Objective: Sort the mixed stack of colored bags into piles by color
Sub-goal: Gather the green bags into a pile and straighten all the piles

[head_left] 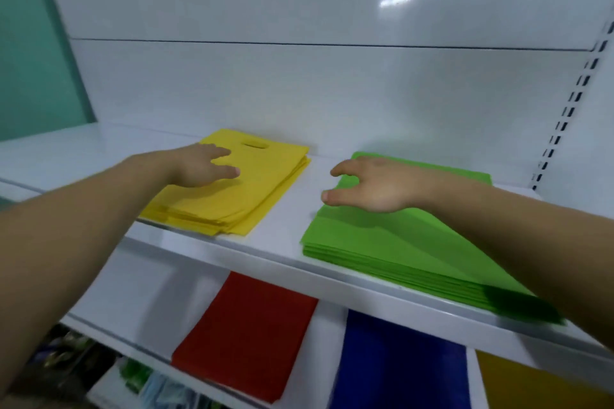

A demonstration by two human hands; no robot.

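Observation:
A pile of yellow bags (252,189) lies on the upper white shelf (285,222), a handle slot showing in the top bag. My left hand (199,166) is over its left part, fingers straight, flat on or just above the top bag. To the right lies a thicker pile of green bags (392,242). My right hand (368,189) hovers over its far left corner with fingers spread and loosely bent, holding nothing. On the shelf below lie a red pile (249,332), a blue pile (398,368) and a dark yellow pile (538,385).
A white back panel (299,86) closes the shelf behind the piles. A slotted upright (564,119) runs along the right. A teal wall (30,53) stands at the far left. Blurred packaged goods (109,372) fill the lowest level.

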